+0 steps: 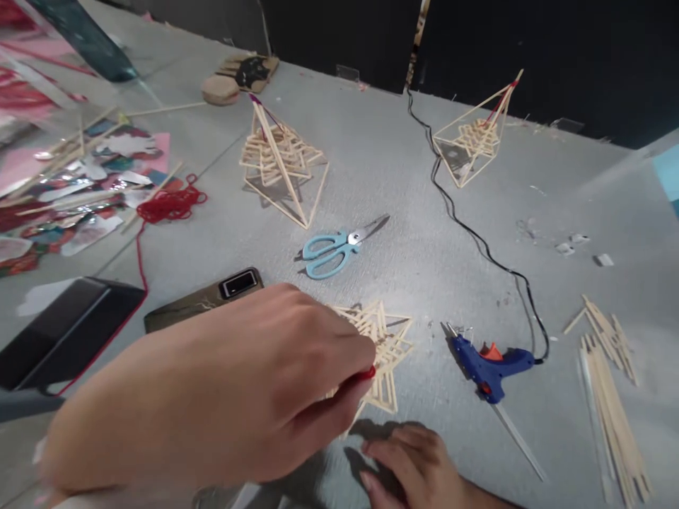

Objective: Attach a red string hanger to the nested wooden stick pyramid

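Observation:
My left hand (276, 375) reaches in from the lower left, thumb and index finger pinched on a short bit of red yarn (370, 372). Just beneath those fingertips lies a star-shaped lattice of thin wooden sticks (390, 346), partly hidden by the hand. Below the lattice, my right hand (408, 459) rests near the table, fingers apart and slightly bent, with nothing visible in them. A loose tangle of red yarn (172, 201) lies at the left, and a strand trails from it past a black box-like object (71, 329).
Light-blue scissors (339, 247) lie beyond the lattice. A phone (204, 300) is left of them. A blue glue gun (491, 364) with a cord sits right, beside loose sticks (610, 417). Two stick frames (281, 159) and scraps (85, 191) stand or lie farther back.

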Demonstrator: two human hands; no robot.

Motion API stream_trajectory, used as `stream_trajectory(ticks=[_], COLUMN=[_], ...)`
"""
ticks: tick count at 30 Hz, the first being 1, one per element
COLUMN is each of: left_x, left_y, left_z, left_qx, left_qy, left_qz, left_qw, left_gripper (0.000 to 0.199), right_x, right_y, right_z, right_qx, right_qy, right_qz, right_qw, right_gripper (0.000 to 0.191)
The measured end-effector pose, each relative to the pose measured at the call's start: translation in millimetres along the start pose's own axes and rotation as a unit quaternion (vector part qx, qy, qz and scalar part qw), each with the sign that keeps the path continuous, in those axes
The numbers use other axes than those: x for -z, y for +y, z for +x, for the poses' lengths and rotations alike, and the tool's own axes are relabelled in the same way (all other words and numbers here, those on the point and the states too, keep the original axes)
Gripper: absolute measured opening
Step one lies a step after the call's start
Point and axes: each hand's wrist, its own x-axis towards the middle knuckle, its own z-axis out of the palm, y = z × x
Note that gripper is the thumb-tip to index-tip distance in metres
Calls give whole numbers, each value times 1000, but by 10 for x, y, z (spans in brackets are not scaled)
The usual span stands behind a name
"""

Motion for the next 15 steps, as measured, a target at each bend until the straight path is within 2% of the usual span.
stream_trajectory(ticks=[6, 13, 15], left_x=[-43, -22, -17], left_y=[-44, -84, -81], left_z=[-18, 23, 21], left_qx=[-1, -10, -4], left_qy=[0, -27, -10], left_qz=[-9, -33, -15], left_qw=[1000, 999, 1000], left_gripper=[30, 27, 27], right_x=[-3, 30, 42], right_y=[-24, -14, -19], right_z=[-25, -33, -8], right_qx=[17, 29, 40], right_qy=[-38, -47, -45], right_qz=[-16, -16, -20], right_qw=[999, 998, 998], right_gripper=[17, 21, 22])
